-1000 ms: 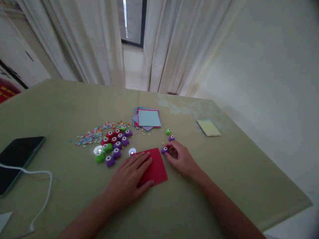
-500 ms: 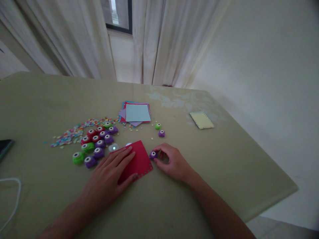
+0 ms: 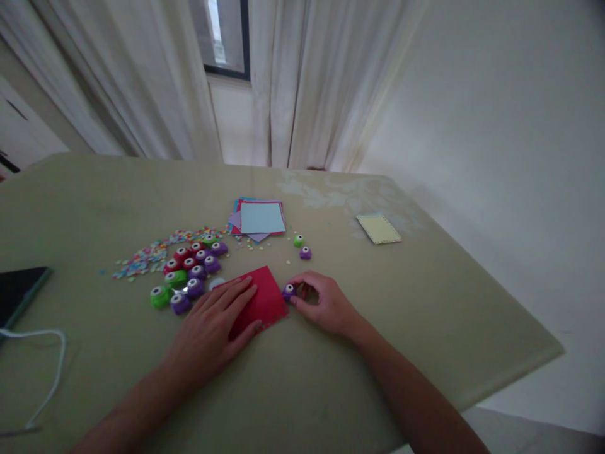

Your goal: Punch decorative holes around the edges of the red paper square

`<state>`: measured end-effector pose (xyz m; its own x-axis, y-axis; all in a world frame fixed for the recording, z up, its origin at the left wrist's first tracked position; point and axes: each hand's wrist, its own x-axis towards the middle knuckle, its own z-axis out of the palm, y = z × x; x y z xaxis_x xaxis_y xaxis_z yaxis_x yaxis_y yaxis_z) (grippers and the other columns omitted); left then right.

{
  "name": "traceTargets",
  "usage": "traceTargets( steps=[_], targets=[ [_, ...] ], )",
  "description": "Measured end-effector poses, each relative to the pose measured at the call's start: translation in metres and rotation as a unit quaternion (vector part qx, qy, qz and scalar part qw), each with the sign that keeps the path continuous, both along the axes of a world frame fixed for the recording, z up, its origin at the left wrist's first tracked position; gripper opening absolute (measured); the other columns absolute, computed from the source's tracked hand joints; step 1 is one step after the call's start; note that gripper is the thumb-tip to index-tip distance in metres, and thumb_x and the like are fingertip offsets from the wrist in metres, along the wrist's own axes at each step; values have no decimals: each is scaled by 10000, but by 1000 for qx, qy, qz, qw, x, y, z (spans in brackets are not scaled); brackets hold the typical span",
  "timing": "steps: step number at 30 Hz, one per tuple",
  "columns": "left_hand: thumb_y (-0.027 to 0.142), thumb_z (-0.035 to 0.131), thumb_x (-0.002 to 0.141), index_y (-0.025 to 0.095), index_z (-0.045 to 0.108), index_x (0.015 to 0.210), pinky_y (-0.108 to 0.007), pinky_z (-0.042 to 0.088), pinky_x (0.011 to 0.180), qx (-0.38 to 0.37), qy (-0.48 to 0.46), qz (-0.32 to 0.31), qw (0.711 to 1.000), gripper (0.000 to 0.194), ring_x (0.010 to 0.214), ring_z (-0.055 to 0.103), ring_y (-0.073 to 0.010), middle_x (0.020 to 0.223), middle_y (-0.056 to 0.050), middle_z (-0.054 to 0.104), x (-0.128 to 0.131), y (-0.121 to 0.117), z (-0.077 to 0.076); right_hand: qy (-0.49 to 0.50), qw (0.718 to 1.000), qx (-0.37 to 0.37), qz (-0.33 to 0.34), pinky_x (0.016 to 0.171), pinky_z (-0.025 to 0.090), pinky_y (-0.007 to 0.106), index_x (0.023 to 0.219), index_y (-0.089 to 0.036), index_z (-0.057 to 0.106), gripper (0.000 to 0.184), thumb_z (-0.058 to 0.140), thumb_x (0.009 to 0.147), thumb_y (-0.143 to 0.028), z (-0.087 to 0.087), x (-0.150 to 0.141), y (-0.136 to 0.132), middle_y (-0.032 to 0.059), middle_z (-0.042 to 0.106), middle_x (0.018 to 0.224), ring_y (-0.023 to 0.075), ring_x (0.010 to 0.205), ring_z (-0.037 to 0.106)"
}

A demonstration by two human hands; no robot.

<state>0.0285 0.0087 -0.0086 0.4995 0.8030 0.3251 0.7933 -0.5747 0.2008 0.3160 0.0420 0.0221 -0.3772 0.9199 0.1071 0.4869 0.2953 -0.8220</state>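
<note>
In the head view, the only one, your left hand (image 3: 215, 321) lies palm down over the 9 o'clock side of the red card (image 3: 267, 296), its four long fingers close together and flat, the thumb spread away from them toward the card's near edge, where a row of small notches or holes runs. At the card's 3 o'clock edge, your right hand (image 3: 321, 306) has thumb and index finger clamped on a small purple eye-topped piece (image 3: 290, 290); the piece sits right at that edge, but you cannot tell from here whether the card is inside it. Reading from the red card, a loose purple piece (image 3: 305, 253) and a small green piece (image 3: 298, 241) stand near each other toward 1 o'clock. The stack of colored cards (image 3: 263, 217), pale blue on top, lies at 12 o'clock, and a pale yellow card (image 3: 379, 229) with notched edges is well apart at 2 o'clock. Toward 10 o'clock, a cluster of red, green and purple eye-topped pieces (image 3: 197, 272) crowds together, with colorful confetti (image 3: 149, 258) scattered beyond it. A whitish disc (image 3: 217, 282) shows just beside your left fingers. Far out at 9 o'clock, a dark flat device (image 3: 21, 290) is cut off by the frame, a white cable (image 3: 60, 362) curling near it on the greenish tabletop (image 3: 449, 315).
</note>
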Motion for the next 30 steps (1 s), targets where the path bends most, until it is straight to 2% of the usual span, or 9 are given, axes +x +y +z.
traceTargets(
  steps=[8,17,23,30],
  targets=[
    [585,537,1088,198,576,1576,-573,497,1176,-10,7,7,1000,624,1463,576,-355,1641,-117,585,0,0,-2,8,999,-12,-30,752,528,277,1091,-166,779,210,798,883,-182,-1,-2,0,47,785,974,171,794,677],
    [597,522,1093,197,563,1593,-564,475,1203,-13,-7,17,1000,641,1485,557,-352,1654,-119,572,2,-1,-4,4,1000,-12,10,803,546,295,1142,-191,801,252,802,890,-187,0,1,0,53,797,1028,186,845,701],
    [560,531,1099,222,478,1665,-558,412,1264,-8,14,-6,1000,661,1553,478,-330,1716,-82,498,-2,0,-8,-1,999,19,41,988,534,356,1185,-231,818,221,807,965,-246,1,3,2,63,834,1135,234,1051,756],
    [569,502,1103,250,492,1666,-557,438,1230,7,30,8,999,648,1535,482,-346,1732,-92,473,0,-2,-6,20,998,27,57,1013,543,356,1208,-249,826,218,798,993,-259,-2,4,3,57,838,1155,229,1073,761]
  ],
)
